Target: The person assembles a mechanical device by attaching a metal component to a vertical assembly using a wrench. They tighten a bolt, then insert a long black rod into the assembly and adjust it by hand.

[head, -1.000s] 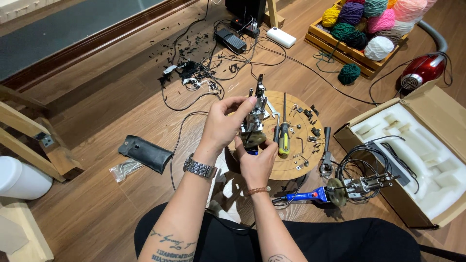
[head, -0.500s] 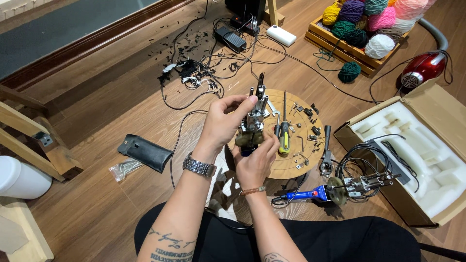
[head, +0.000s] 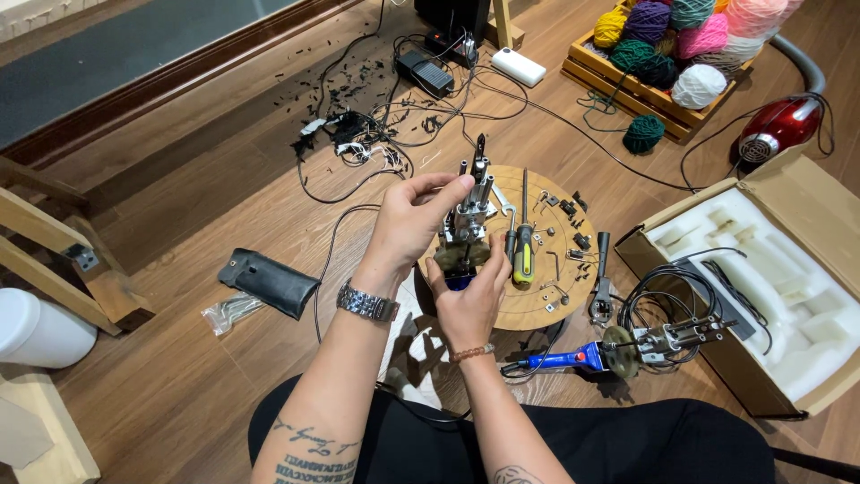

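Note:
My left hand (head: 408, 220) grips the top of a small metal mechanical assembly (head: 469, 211) with upright rods, held above a round wooden board (head: 546, 305). From below, my right hand (head: 466, 296) holds the assembly's base, where a blue part shows. A wristwatch sits on my left wrist and a bead bracelet on my right. On the board beside the assembly lie a yellow-and-black screwdriver (head: 521, 251), a small wrench and several loose screws and small metal parts.
A blue-handled tool (head: 573, 358) with a cable coil lies right of the board. An open cardboard box with white foam (head: 761, 287) stands at the right. A black pouch (head: 269, 282), tangled cables (head: 385, 134), a yarn crate (head: 672, 45) and a red vacuum (head: 779, 130) lie around.
Both hands still hold the assembly over the board; the left fingers have shifted slightly along its top. Nothing else has moved.

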